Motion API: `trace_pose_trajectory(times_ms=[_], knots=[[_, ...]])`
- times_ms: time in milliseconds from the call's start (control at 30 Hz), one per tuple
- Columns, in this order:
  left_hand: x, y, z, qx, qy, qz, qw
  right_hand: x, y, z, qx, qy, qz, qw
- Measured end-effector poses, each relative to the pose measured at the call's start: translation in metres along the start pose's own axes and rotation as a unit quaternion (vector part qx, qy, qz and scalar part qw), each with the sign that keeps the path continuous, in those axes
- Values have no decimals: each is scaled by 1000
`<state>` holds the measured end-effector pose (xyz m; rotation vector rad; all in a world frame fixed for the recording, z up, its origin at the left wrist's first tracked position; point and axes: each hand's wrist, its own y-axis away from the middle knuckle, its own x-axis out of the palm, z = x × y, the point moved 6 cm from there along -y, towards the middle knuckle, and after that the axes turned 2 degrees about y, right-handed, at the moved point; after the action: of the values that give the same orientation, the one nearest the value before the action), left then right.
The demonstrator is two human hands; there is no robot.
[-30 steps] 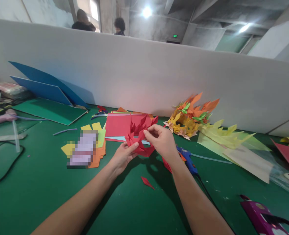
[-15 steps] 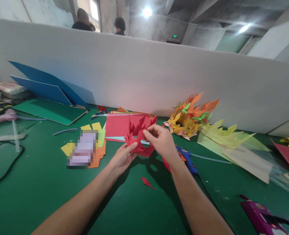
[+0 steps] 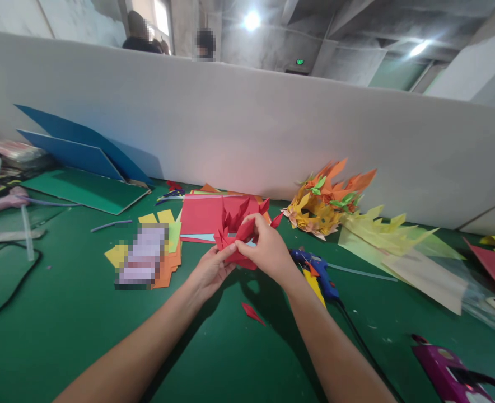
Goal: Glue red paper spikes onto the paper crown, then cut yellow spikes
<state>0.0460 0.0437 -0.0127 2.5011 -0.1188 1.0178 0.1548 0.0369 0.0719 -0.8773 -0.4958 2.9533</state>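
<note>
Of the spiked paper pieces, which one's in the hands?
The red spiked folded-paper piece: left hand and right hand both grip it. The orange-and-yellow spiked paper piece and pale-yellow spiked paper strip lie to its right, untouched.

Crown (image 3: 227, 221) between left hand (image 3: 214, 266) and right hand (image 3: 268, 243), over tabletop (image 3: 214, 347). Petal (image 3: 252, 313) in front, sheets (image 3: 199, 215) behind. Left: slips (image 3: 174, 235), boards (image 3: 75, 154). Right: glue gun (image 3: 325, 277), wreath (image 3: 329, 197) behind it. Partition (image 3: 230, 123) at back.
</note>
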Motion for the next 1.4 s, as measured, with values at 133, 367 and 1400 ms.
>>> trace_pose_trajectory(times_ms=[133,367,1400], knots=[[1,1,-1,5,-1,5,1000,1,0,-1,-1,11,-21,1000],[1,1,0,2,0,-5,1000,1,1,-1,2,37,-37,999],[0,2,1,-3,15,-17,1000,1,1,-1,2,43,-51,998]])
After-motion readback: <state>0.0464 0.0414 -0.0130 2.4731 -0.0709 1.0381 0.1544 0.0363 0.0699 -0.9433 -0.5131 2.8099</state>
